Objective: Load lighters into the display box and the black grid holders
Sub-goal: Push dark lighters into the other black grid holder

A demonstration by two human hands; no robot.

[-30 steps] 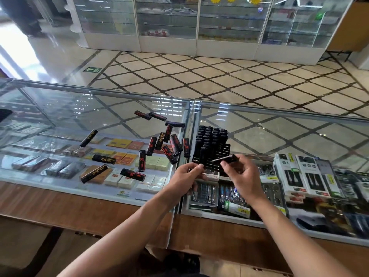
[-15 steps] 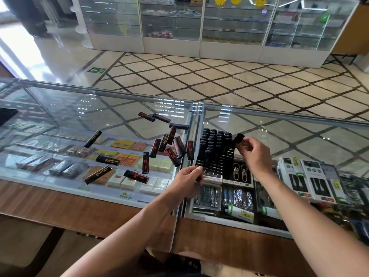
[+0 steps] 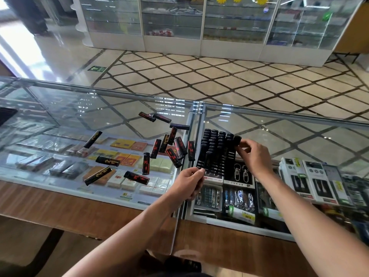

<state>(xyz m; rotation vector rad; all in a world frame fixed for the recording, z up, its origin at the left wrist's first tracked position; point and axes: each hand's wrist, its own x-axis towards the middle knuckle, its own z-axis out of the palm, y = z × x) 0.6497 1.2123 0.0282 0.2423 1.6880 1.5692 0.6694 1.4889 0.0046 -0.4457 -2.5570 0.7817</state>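
On the head view I see the black grid holder (image 3: 216,156) standing on the glass counter (image 3: 279,140), just right of the seam between the two panes. Its far rows are filled with upright lighters (image 3: 214,136), and the near rows show open slots. The right hand (image 3: 253,156) is at the far right corner of the holder. Its thumb and fingers pinch one black lighter (image 3: 237,140), which stands upright at the right end of the far rows, just beside its neighbours. I cannot tell whether its lower end sits in a slot. The left hand (image 3: 189,182) is at the near left corner of the holder and pinches the edge there between thumb and forefinger, the other fingers curled. On the left pane the loose lighters (image 3: 155,148) lie scattered, black with red or gold marks, most of them near the holder and a few well apart further left. Under the glass, near the holder, are keyrings (image 3: 240,173), and to the right white boxes (image 3: 299,180)
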